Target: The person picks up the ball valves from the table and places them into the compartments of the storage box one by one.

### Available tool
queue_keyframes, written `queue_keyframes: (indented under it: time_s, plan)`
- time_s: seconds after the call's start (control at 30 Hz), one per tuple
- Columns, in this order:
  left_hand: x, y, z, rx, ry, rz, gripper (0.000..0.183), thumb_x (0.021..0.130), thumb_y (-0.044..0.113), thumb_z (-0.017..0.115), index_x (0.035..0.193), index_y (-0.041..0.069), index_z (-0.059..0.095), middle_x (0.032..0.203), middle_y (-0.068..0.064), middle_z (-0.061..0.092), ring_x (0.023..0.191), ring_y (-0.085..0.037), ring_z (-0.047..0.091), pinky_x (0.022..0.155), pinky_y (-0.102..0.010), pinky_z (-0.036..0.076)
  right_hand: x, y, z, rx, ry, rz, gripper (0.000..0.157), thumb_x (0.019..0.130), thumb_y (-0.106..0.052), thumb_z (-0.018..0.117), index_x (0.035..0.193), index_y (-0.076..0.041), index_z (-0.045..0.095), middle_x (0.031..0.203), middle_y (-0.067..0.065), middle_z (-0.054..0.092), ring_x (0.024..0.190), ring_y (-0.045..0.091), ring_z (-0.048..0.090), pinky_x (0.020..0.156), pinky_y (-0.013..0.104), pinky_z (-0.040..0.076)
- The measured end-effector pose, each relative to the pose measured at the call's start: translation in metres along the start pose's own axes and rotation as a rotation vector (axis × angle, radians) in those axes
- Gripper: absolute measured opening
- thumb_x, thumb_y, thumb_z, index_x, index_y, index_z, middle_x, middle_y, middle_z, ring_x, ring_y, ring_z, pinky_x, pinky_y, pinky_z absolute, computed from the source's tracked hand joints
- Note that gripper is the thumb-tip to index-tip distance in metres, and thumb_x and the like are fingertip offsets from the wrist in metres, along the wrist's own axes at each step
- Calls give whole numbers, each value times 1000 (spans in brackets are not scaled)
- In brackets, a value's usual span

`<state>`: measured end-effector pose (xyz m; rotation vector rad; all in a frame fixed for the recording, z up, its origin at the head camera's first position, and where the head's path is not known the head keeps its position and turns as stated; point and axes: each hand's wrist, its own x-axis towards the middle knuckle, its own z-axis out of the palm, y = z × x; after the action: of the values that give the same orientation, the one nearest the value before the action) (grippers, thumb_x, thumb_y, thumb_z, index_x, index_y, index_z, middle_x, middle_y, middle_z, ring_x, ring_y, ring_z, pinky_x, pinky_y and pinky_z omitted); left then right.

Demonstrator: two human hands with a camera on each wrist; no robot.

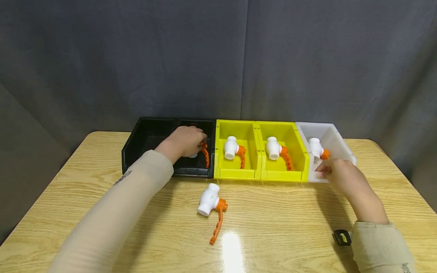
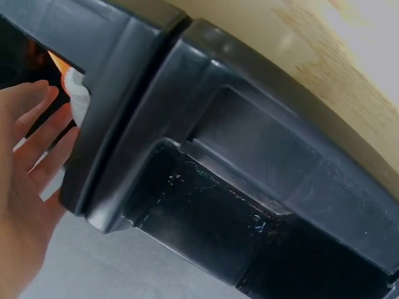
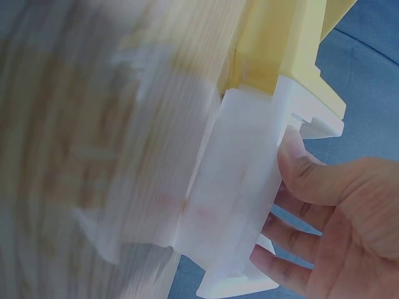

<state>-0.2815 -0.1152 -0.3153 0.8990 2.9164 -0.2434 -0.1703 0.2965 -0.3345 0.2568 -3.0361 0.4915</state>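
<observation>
My left hand (image 1: 186,142) reaches into the right-hand black bin (image 1: 181,172), beside a valve with an orange handle (image 1: 206,156). In the left wrist view its fingers are extended near the valve's white body (image 2: 78,96), partly hidden by the bin wall; no grip on it shows. My right hand (image 1: 345,178) is at the front of the white bin (image 1: 346,149), fingers loosely bent with nothing visible between them. Just behind it in that bin lies a white valve (image 1: 315,147), its orange handle partly covered by the hand.
Two yellow bins (image 1: 237,174) in the middle each hold a white valve (image 1: 230,148) with an orange handle. Another valve (image 1: 209,200) lies on the wooden table (image 1: 273,227) in front of the bins. A small black object (image 1: 342,237) lies by the right sleeve.
</observation>
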Motion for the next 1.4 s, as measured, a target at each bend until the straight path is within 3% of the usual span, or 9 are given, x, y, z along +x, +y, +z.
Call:
queue_keyframes:
  time_s: [0.57, 0.77, 1.1, 1.4]
  plan:
    - [-37, 13, -4, 71, 219, 81, 17, 94, 18, 70, 109, 11, 73, 97, -5, 66, 86, -24, 62, 79, -36, 54, 0, 2, 1, 0, -11, 6, 3, 85, -1, 71, 88, 0, 71, 83, 14, 66, 77, 36, 57, 73, 54, 47]
    - [-52, 20, 0, 95, 281, 121, 22, 94, 21, 70, 113, 9, 72, 103, -6, 69, 88, -23, 64, 78, -36, 54, 1, 1, 0, -2, -11, 5, 3, 86, -2, 72, 89, -1, 72, 83, 14, 66, 77, 36, 57, 73, 55, 47]
    - [-74, 35, 3, 102, 341, 186, 17, 94, 22, 70, 107, 12, 73, 107, -4, 69, 93, -23, 65, 78, -38, 53, 0, 1, 0, -2, -19, 19, 3, 87, 0, 69, 89, -1, 71, 84, 15, 65, 77, 36, 55, 73, 54, 47]
    - [-86, 39, 4, 109, 377, 186, 19, 93, 25, 71, 107, 14, 73, 104, -3, 69, 91, -22, 65, 74, -35, 51, 1, 1, -1, 8, -23, 23, 4, 87, -1, 68, 89, -1, 72, 86, 16, 67, 79, 37, 57, 74, 55, 47]
